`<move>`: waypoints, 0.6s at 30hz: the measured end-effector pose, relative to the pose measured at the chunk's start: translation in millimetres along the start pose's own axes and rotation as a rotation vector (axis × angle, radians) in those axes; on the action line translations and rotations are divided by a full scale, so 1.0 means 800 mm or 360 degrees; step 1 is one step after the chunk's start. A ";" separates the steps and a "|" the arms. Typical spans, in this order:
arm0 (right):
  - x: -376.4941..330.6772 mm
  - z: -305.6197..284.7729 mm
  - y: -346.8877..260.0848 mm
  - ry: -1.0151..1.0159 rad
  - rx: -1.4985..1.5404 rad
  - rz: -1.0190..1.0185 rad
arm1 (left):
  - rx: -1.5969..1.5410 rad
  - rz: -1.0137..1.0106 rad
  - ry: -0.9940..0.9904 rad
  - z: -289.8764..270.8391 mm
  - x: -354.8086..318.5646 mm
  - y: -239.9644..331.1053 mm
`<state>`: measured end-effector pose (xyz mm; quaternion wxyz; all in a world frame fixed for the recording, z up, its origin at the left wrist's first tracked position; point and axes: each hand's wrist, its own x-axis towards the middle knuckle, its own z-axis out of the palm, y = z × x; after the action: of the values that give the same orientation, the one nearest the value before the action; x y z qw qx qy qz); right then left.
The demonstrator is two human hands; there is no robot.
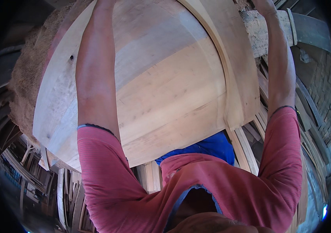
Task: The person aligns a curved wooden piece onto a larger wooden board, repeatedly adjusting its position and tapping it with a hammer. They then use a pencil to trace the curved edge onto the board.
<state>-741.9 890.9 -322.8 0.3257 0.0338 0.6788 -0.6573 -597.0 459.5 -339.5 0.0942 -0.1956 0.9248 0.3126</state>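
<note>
A: What fills the middle of the frame?

B: A large wooden panel (161, 81) made of pale boards joined edge to edge, with a curved strip of wood (233, 62) fixed along its right side. It runs from the upper left down to the centre.

A: And the arms?

B: Both come up from the lower edge in red sleeves. The left forearm (95, 73) lies across the panel's left part; the right forearm (280, 66) rises along the right of the frame, just beside the curved strip.

A: What are the hands doing?

B: The left hand is cut off at the top edge, so I cannot tell its grip. The right hand (264, 6) shows only partly at the top right, near a rough grey timber beam (260, 33) (whether the fingers are closed is not clear).

A: Anything else?

B: A heap of sawdust (25, 81) sits at the upper left behind the panel, and stacked curved wooden slats (68, 198) lie at the lower left.
</note>
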 end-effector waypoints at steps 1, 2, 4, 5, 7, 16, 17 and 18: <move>0.027 -0.035 0.012 -0.0381 0.0408 0.0212 | -0.0014 -0.0013 -0.0001 0.000 -0.002 0.008; 0.044 -0.049 0.030 -0.0775 0.0816 0.0430 | -0.0024 -0.0037 0.0001 -0.002 -0.007 0.014; 0.043 0.040 0.083 -0.0428 -0.0394 0.0179 | 0.0068 -0.0093 0.0061 -0.015 -0.023 0.005; 0.031 0.069 0.098 -0.0213 -0.0978 0.0018 | 0.0168 -0.0069 0.0103 -0.019 -0.027 0.009; 0.004 0.066 0.100 -0.0242 -0.0785 0.0048 | 0.0252 -0.0015 0.0100 -0.016 -0.028 0.025; 0.012 0.024 0.006 -0.0389 0.0192 -0.0056 | 0.0136 0.0004 0.0004 -0.023 -0.027 0.026; 0.012 0.000 -0.010 -0.0528 0.0207 0.0140 | 0.0129 -0.0008 0.0003 -0.021 -0.029 0.032; 0.028 0.005 0.013 -0.0334 -0.0199 -0.0186 | 0.0121 -0.0016 0.0001 -0.020 -0.028 0.038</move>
<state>-752.7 880.1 -342.4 0.3575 -0.0950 0.6814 -0.6316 -589.8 478.3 -303.7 0.1030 -0.1966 0.9350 0.2767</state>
